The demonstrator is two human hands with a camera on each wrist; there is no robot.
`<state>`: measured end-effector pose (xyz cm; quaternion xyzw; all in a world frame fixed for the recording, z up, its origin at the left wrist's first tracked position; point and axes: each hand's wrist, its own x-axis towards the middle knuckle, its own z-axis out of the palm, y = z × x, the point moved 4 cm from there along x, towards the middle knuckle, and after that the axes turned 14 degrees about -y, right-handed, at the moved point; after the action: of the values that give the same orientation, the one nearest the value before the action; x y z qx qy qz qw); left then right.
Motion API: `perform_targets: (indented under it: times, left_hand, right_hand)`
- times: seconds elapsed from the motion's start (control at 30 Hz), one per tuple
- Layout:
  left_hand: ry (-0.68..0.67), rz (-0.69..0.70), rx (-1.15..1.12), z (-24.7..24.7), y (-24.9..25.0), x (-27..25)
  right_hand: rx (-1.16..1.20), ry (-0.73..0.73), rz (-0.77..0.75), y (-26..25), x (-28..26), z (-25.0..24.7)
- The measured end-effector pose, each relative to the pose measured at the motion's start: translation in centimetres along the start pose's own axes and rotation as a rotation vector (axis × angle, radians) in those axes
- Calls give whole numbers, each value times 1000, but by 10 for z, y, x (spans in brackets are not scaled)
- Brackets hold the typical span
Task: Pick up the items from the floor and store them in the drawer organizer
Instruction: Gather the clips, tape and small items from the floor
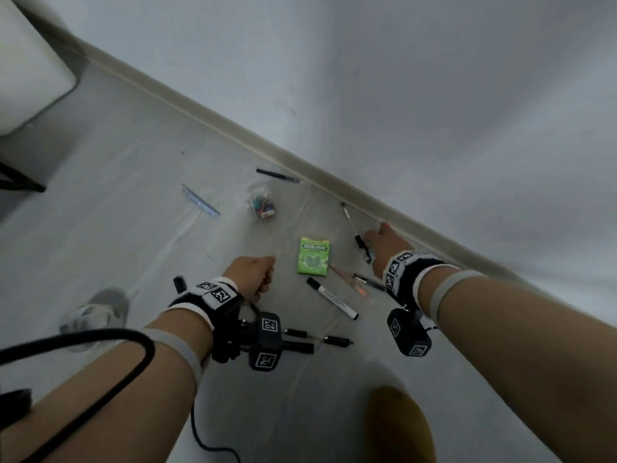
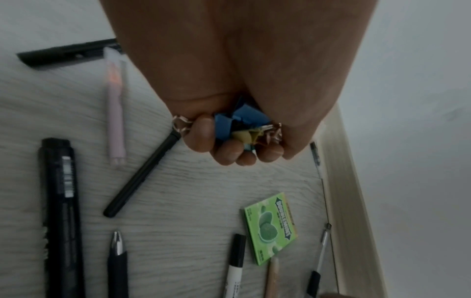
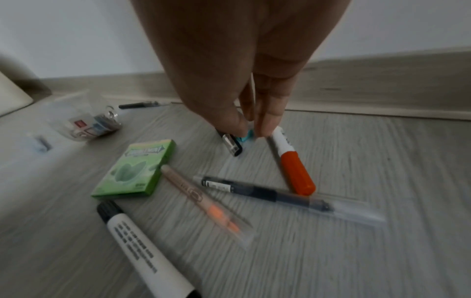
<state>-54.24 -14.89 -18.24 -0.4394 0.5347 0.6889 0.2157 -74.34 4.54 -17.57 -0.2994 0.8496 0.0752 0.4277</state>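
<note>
The left hand (image 2: 237, 113) is fisted around a bunch of binder clips (image 2: 242, 125), held above the floor (image 3: 356, 201). Just right of it lies the Doublemint gum pack (image 1: 314, 260). Further right, the right hand (image 3: 244, 84) pinches a small teal item (image 3: 247, 135) between the pens on the floor.

I see a pale grey, wood-grain floor (image 1: 150, 202) meeting a plain white wall (image 1: 434, 95) at a low beige baseboard (image 1: 253, 142), which runs diagonally just beyond where the hands are working. Far off to the left of the hands stands a white piece of furniture (image 1: 30, 71) on dark legs. The light is dim and even.
</note>
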Motion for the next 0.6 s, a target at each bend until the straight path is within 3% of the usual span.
perform_targets:
  times: [0.23, 0.37, 0.43, 0.5, 0.6]
  left_hand:
    - [-5, -106, -119, -36, -24, -25]
    - [-72, -9, -286, -45, -19, -34]
    - [-119, 54, -353, -46, -12, -38]
    - [-142, 105, -415, -47, -2, -42]
    - [-158, 203, -535, -49, 13, -52]
  right_hand:
    - [-32, 47, 84, -7, 18, 5]
    - [-7, 145, 78, -36, 11, -10]
    - [79, 226, -133, -79, -1, -22]
    - [161, 244, -487, -137, -21, -31]
    - [87, 215, -838, -212, -49, -34]
